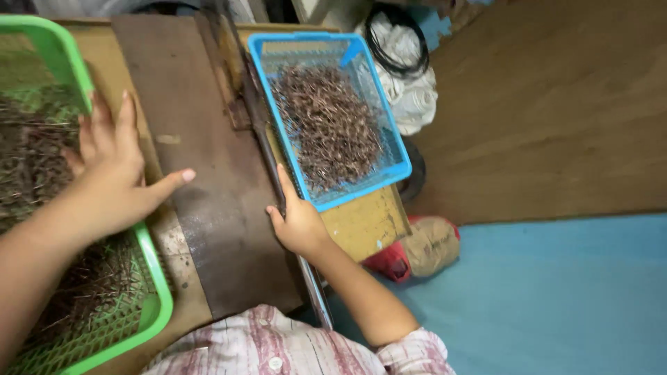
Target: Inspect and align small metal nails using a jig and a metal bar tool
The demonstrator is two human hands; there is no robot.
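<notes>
My left hand (114, 173) reaches into a green plastic basket (154, 278) at the left, fingers spread over a mass of thin brown metal pieces (28, 173). My right hand (299, 222) rests against the near left edge of a blue plastic basket (399, 160), which holds a heap of small brown metal pieces (326, 125). The right fingers touch a long metal bar (267, 146) beside that basket. Whether they grip it cannot be told.
A worn brown metal plate (201, 139) covers the bench between the baskets, on a yellowish wooden top (368, 222). Off the bench's right side lie white cloth and a black ring (403, 62), a red and tan sack (424, 246), a blue floor and a brown board.
</notes>
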